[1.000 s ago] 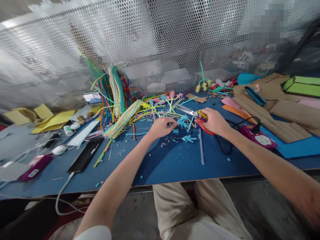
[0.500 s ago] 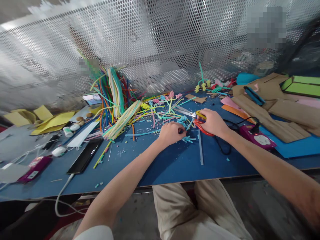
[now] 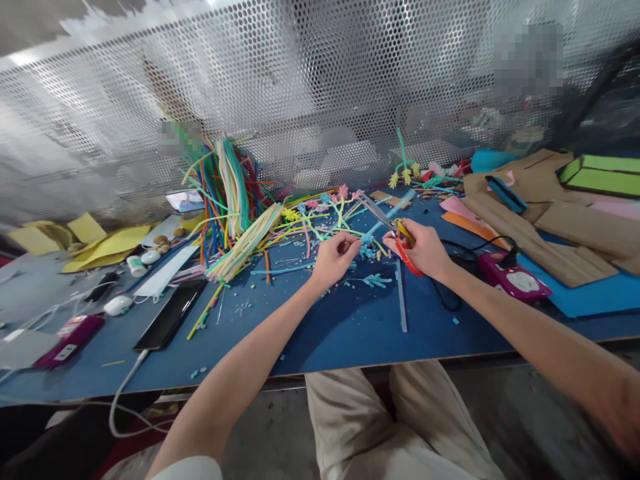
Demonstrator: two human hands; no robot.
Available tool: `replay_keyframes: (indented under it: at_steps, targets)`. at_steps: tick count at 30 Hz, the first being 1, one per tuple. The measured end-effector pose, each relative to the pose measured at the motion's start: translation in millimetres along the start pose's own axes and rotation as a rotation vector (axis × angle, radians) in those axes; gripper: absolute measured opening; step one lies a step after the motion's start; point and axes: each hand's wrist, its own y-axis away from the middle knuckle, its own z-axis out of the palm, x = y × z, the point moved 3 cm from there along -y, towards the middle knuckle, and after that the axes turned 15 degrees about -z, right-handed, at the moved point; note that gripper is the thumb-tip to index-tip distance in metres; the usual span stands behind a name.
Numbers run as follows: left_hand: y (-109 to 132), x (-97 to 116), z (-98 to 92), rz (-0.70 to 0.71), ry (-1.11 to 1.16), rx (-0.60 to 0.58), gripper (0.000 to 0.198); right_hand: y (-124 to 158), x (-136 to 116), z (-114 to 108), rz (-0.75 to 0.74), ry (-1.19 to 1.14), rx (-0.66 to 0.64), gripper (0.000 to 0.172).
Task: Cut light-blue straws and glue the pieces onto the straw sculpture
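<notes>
My right hand [image 3: 425, 247] grips a pair of scissors [image 3: 383, 212] by its red and yellow handles, blades pointing up and left. My left hand [image 3: 335, 260] is closed in a pinch at the near end of a light-blue pipe cleaner [image 3: 403, 203], which slants up to the right past the scissors. Below the hands a light-blue leaf-shaped piece [image 3: 377, 281] lies on the blue table [image 3: 330, 333]. More blue fuzzy bits [image 3: 367, 252] sit between the hands, partly hidden. A narrow grey-blue strip [image 3: 402, 300] lies under the right hand.
Bundles of coloured pipe cleaners [image 3: 245, 240] lie at left of centre. A black phone [image 3: 170, 317] is charging on the left. Cardboard pieces [image 3: 540, 233] and a purple power strip [image 3: 515, 277] are on the right. A perforated metal screen [image 3: 350, 87] stands behind.
My left hand has moved slightly up and left, uncovering the leaf-shaped piece. A blue pipe cleaner now slants up beside the scissors, whose blades have tilted more steeply.
</notes>
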Motion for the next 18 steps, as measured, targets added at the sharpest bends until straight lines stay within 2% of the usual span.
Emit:
replay_keyframes:
  at_steps: [6, 14, 18]
  targets:
    - [4.6, 7.3, 8.8, 0.106, -0.139, -0.139, 0.030, 4.2, -5.4, 8.5, 0.038, -0.223, -0.045, 0.033]
    - [8.4, 11.2, 12.4, 0.220, -0.279, -0.191, 0.028, 3.3, -4.5, 7.6, -0.049, -0.118, -0.006, 0.036]
    - [7.1, 12.3, 6.8, 0.319, -0.468, -0.171, 0.030, 1.5, 1.0, 6.7, -0.068, -0.100, 0.058, 0.038]
